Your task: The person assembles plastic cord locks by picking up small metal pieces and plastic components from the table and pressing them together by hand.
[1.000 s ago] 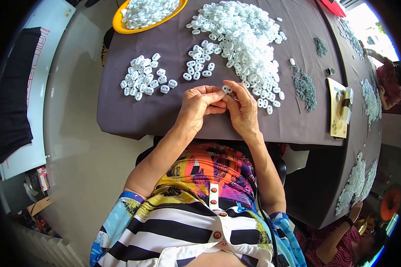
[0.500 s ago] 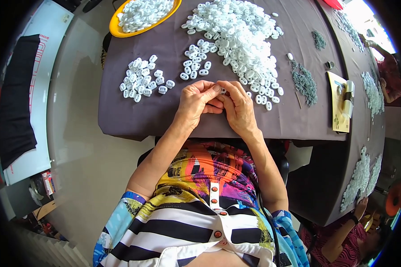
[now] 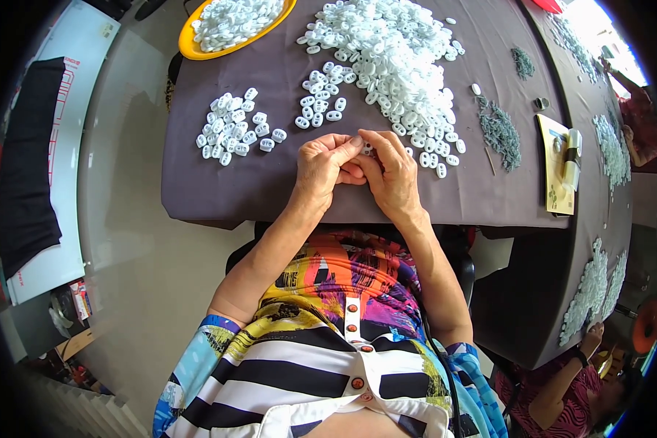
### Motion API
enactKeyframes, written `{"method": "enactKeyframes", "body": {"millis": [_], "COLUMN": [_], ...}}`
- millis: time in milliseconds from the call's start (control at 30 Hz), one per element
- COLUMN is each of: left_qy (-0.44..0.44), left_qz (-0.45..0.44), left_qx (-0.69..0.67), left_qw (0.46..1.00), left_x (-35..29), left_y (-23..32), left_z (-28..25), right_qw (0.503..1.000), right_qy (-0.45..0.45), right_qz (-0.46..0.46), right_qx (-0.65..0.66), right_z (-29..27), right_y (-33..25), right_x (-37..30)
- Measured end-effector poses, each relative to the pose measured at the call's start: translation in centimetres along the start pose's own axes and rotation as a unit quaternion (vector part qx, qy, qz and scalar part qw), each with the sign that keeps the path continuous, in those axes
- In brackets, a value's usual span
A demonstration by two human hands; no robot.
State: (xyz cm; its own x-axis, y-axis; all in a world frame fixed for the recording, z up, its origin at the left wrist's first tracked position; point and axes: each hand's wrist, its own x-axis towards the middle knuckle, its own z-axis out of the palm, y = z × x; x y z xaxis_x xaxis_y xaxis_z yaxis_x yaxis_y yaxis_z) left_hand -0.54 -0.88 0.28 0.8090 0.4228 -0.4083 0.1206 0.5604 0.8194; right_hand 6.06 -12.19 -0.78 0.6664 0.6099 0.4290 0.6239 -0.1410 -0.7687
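Note:
My left hand (image 3: 323,169) and my right hand (image 3: 391,174) meet at the near edge of a table with a dark grey cloth (image 3: 270,182). Their fingertips pinch together around a small white plastic piece (image 3: 366,148), mostly hidden by the fingers. Just beyond lies a big heap of white plastic pieces (image 3: 387,58). A smaller group (image 3: 320,108) lies in front of my left hand, and a separate cluster (image 3: 233,131) lies to the left.
A yellow bowl (image 3: 197,45) of white pieces stands at the far left corner. Small grey springs (image 3: 500,131) lie in a pile to the right, next to a yellow card (image 3: 555,164). Another person (image 3: 562,379) works at the lower right.
Both hands stay joined in the same spot; only the fingers have shifted slightly around the small piece.

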Motion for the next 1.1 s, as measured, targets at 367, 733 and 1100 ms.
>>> {"method": "enactKeyframes", "body": {"millis": [367, 733, 1100], "left_qy": [-0.08, -0.084, -0.092], "left_qz": [-0.042, 0.023, 0.02], "left_qx": [0.075, 0.139, 0.101], "left_qw": [0.993, 0.986, 0.99], "left_x": [0.3, 0.4, 0.4], "left_y": [0.9, 0.3, 0.0], "left_z": [-1.1, -1.5, -1.7], "right_qw": [0.999, 0.999, 1.0], "right_qy": [-0.052, -0.028, -0.025], "right_qz": [-0.002, 0.003, -0.004], "right_qx": [-0.003, -0.019, -0.008], "right_z": [-0.2, 0.1, 0.0], "right_y": [0.0, 0.0, 0.1], "right_x": [0.1, -0.3, -0.2]}}
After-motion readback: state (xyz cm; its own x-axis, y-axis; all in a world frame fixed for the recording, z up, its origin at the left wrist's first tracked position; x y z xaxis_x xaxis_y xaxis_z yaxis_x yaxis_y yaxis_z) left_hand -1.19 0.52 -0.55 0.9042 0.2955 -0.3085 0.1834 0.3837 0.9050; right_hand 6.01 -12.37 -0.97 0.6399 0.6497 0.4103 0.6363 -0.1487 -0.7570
